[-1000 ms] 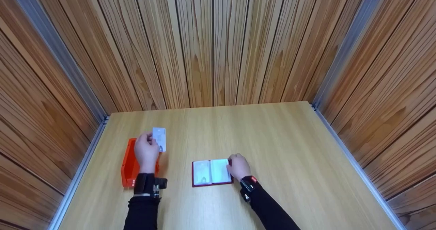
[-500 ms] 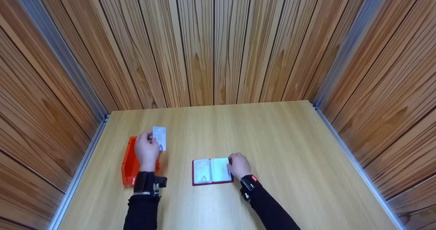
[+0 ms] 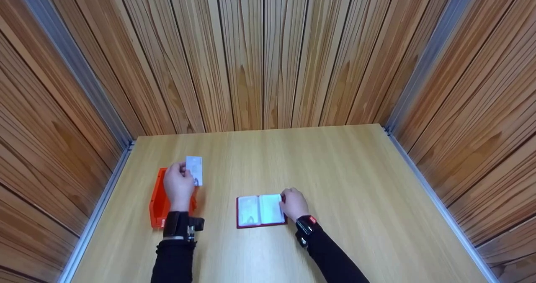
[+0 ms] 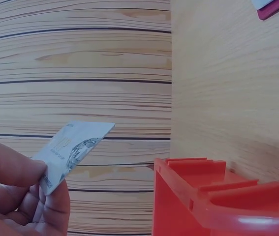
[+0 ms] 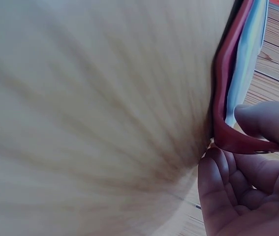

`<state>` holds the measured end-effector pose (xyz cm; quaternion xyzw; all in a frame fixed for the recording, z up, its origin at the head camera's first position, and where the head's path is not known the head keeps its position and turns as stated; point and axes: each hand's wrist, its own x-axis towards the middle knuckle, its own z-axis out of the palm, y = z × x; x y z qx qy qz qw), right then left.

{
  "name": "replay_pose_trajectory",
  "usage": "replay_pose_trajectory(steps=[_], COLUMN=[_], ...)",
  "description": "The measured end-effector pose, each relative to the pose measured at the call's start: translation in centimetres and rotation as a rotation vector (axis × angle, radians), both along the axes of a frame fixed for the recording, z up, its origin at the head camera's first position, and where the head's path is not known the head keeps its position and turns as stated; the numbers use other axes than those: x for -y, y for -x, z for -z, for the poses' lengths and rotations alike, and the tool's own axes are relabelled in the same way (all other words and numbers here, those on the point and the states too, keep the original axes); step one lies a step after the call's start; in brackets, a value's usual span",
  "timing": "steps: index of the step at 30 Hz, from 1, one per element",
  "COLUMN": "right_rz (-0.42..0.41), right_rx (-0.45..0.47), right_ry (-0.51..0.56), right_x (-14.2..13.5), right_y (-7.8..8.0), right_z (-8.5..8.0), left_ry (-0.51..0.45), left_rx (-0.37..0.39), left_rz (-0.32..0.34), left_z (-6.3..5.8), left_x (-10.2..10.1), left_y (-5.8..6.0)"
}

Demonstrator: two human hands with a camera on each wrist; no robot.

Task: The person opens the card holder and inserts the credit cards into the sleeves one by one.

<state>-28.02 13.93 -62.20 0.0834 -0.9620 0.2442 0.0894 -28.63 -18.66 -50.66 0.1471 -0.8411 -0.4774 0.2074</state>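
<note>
Over the orange bin (image 3: 156,209), my left hand (image 3: 179,187) pinches a pale card (image 3: 194,168) between thumb and curled fingers. The left wrist view shows the card (image 4: 75,147) tilted, with a grey picture and faint lettering on its face. A card holder (image 3: 248,211) lies spread open on the table to the right, with clear sleeves and a dark red cover. At its right edge is my right hand (image 3: 294,203). In the right wrist view, the thumb lies over a curved flap of the red cover (image 5: 221,88) and the fingers are beneath it, gripping the edge.
The wooden table (image 3: 343,170) is enclosed by wood-panelled walls (image 3: 276,57) at the back and sides. Metal rails (image 3: 439,207) run along its left and right edges. The bin's notched wall (image 4: 218,177) stands below and beside the left hand.
My left hand has shifted very slightly left with the card. The right hand and the card holder hold their place.
</note>
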Motion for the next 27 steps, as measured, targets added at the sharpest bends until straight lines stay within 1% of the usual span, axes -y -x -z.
replay_pose_trajectory(steps=[5, 14, 19, 27], right_rz=[0.013, 0.000, 0.000, 0.004], right_rx=[0.018, 0.006, 0.004, 0.025], right_ry=[0.013, 0.008, 0.007, 0.012], right_x=[0.1, 0.1, 0.1, 0.2], right_y=[0.0, -0.1, 0.0, 0.0], right_z=[-0.2, -0.1, 0.0, -0.1], left_ry=[0.002, 0.006, 0.009, -0.040], left_rx=[0.018, -0.021, -0.019, 0.064], left_rz=[-0.006, -0.005, -0.022, -0.052], left_z=[-0.1, -0.1, 0.1, 0.4], left_x=[0.1, 0.6, 1.4, 3.0], left_y=[0.0, 0.0, 0.0, -0.4])
